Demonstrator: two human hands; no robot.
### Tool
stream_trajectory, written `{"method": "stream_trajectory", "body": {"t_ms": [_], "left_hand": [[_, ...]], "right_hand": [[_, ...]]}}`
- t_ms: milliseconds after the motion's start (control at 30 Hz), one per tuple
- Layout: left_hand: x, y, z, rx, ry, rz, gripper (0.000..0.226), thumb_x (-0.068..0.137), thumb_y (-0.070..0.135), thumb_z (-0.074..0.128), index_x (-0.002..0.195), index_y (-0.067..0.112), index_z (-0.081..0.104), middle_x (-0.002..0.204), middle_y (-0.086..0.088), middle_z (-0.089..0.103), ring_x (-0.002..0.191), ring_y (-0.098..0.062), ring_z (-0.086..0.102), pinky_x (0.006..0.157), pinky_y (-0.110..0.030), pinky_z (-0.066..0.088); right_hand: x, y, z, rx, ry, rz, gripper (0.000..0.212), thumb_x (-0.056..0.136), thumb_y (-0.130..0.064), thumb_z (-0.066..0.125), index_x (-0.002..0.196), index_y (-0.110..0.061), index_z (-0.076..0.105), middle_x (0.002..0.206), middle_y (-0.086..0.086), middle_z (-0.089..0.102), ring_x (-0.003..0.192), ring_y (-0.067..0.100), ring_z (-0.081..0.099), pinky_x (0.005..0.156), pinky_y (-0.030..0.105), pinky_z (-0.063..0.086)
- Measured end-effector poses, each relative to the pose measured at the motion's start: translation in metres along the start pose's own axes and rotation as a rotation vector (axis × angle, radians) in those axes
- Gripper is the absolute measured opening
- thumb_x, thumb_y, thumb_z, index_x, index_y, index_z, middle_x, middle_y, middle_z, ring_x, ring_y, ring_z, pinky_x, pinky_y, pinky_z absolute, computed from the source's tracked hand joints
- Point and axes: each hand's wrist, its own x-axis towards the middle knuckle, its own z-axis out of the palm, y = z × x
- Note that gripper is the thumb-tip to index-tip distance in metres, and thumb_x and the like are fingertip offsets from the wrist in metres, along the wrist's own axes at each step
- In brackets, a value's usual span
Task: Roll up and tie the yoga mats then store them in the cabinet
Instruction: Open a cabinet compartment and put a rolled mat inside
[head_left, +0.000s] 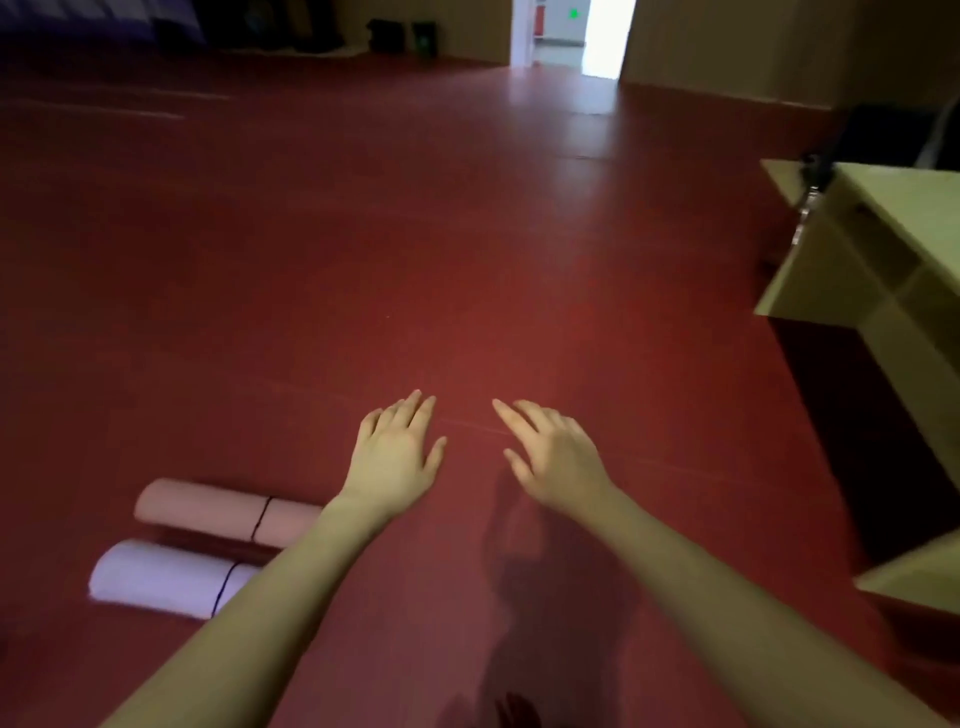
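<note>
Two rolled yoga mats lie side by side on the red floor at the lower left. The pink mat (208, 509) is the farther one and the pale lilac mat (156, 577) the nearer; each has a thin black tie around it. My left forearm crosses over their right ends. My left hand (397, 449) and my right hand (553, 457) are stretched out in front of me above the bare floor, fingers straight and spread, holding nothing. The light wooden cabinet (852, 280) stands at the right with its door swung open and a dark interior.
The red floor (415, 234) stretches ahead to a bright open doorway (576, 36) at the far end. Dark bags or bins (400, 36) sit against the far wall. A dark object (883, 140) lies behind the cabinet at the right edge.
</note>
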Motion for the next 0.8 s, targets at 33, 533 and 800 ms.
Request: {"method": "stream_trajectory", "body": {"t_ms": [33, 533, 800], "left_hand": [[0.003, -0.020, 0.000, -0.005, 0.000, -0.023, 0.071, 0.086, 0.049, 0.021, 0.142, 0.010, 0.041, 0.148, -0.011, 0.039, 0.135, -0.028, 0.039, 0.110, -0.040, 0.024], [0.134, -0.293, -0.011, 0.096, -0.133, -0.221, 0.072, 0.084, 0.048, 0.021, 0.146, 0.014, 0.033, 0.154, -0.006, 0.029, 0.140, -0.023, 0.029, 0.111, -0.034, 0.017], [0.184, -0.411, -0.017, 0.078, -0.135, -0.233, 0.086, 0.077, 0.056, 0.009, 0.140, 0.009, 0.044, 0.147, -0.013, 0.040, 0.133, -0.030, 0.040, 0.108, -0.040, 0.027]], "right_hand": [[0.017, -0.011, 0.009, 0.007, -0.009, -0.026, 0.058, 0.083, -0.037, 0.045, 0.138, -0.018, 0.049, 0.123, 0.008, 0.061, 0.103, 0.028, 0.062, 0.082, 0.039, 0.051], [0.306, -0.144, 0.140, 0.057, -0.133, -0.190, 0.058, 0.098, -0.033, 0.042, 0.151, -0.020, 0.024, 0.152, 0.003, 0.031, 0.135, 0.026, 0.033, 0.107, 0.037, 0.027], [0.401, -0.209, 0.186, 0.067, -0.142, -0.211, 0.057, 0.089, -0.029, 0.057, 0.143, -0.017, 0.042, 0.138, 0.006, 0.050, 0.121, 0.029, 0.050, 0.097, 0.039, 0.041]]}}
